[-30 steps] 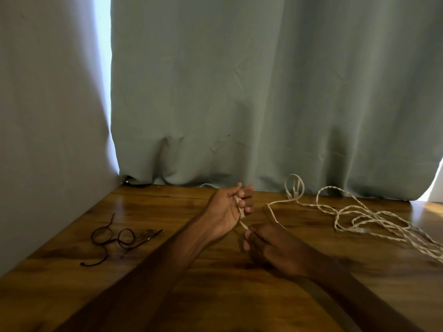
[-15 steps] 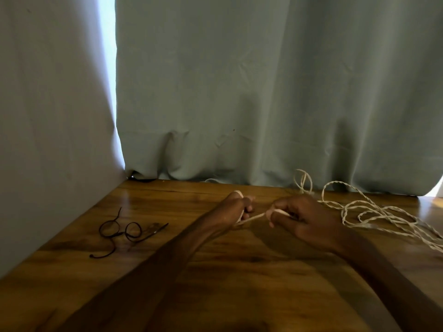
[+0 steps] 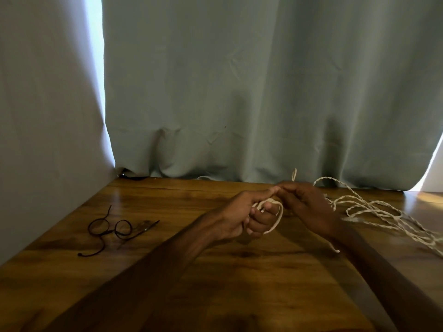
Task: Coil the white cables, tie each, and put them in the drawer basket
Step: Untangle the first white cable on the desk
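Across the wooden table (image 3: 167,271), the loose tangle of white cable (image 3: 340,181) trailing right could snag or knot when drawn in, and the slack first loop could slip off. The left hand (image 3: 242,212) curls its fingers inside that loop, index finger extended; the right hand (image 3: 309,207), fingers bent, appears to pinch the strand at its fingertips.

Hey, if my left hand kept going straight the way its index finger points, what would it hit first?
The right hand. The left hand points its index finger forward and right, and the tip seems to touch the right fingers, though depth is unclear. The white cable loops lower.
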Available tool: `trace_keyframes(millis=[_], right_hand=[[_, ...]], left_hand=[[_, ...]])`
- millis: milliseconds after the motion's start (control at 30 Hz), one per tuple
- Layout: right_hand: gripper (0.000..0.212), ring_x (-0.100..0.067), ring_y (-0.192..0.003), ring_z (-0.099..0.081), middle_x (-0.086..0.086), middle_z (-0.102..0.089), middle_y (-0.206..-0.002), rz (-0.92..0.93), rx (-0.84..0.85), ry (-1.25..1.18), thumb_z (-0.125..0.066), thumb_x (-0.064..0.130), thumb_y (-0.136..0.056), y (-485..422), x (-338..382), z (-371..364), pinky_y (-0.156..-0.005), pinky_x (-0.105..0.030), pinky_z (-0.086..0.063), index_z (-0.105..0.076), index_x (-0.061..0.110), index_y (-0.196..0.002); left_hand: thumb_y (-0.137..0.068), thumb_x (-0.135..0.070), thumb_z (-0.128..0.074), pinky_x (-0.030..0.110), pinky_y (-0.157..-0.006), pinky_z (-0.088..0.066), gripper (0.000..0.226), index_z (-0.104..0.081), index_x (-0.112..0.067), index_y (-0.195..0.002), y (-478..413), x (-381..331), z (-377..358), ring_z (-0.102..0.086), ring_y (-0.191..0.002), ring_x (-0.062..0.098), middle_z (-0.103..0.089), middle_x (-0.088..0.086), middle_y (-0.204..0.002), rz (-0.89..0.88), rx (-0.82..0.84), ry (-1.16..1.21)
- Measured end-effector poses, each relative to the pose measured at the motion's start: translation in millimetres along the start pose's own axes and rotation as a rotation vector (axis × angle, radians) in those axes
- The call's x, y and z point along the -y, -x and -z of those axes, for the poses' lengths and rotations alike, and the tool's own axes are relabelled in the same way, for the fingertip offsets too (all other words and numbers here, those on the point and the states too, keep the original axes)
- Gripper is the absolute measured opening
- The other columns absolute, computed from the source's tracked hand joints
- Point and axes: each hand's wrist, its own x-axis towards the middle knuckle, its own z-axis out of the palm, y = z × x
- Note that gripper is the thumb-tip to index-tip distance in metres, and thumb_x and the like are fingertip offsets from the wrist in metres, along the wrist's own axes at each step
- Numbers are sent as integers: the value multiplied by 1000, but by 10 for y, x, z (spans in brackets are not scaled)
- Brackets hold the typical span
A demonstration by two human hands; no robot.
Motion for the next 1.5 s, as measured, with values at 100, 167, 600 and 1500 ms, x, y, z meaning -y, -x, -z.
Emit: trace_keyframes(millis=[100, 167, 600, 1500], right_hand=[[26, -1, -56, -57, 12, -63, -64, -73, 163, 1, -51, 12, -105, 35, -61, -160, -57, -18, -40, -72, 9, -91], [30, 0, -58, -56, 12, -57, -62, -74, 158, 90, -48, 21, -106, 46, -74, -185, -59, -21, -37, -66, 22, -83], [28, -1, -60, -59, 21, -57, -66, 44, -233, 319, -46, 35, -105, 0, -81, 34, -58, -32, -49, -71, 26, -97], [32, -3, -64, -62, 9, -71, -71, -80, 315, 167, -55, 28, -103, 111, 503, -398, -58, -17, -38, -73, 27, -76]], left_hand=[[-108, -41, -29, 17, -37, -22, 42, -40, -22, -72, -13, 13, 41, -18, -37, 2, -30, -14, -47, -17, -76, 75], [-108, -43, -31, 19, -37, -25, 44, -44, -23, -71, -21, 59, 125, -23, -36, 3, -30, -13, -47, 21, -203, 43], [-106, -39, -52, 25, -55, -34, 31, -50, -23, -79, -4, 51, 111, -34, -50, 8, -32, -8, -58, -176, -309, -114], [-108, -15, -43, 26, -51, -38, 8, -48, -12, -103, -63, 74, 715, -42, -44, 6, -41, -11, -49, -309, -845, 3]])
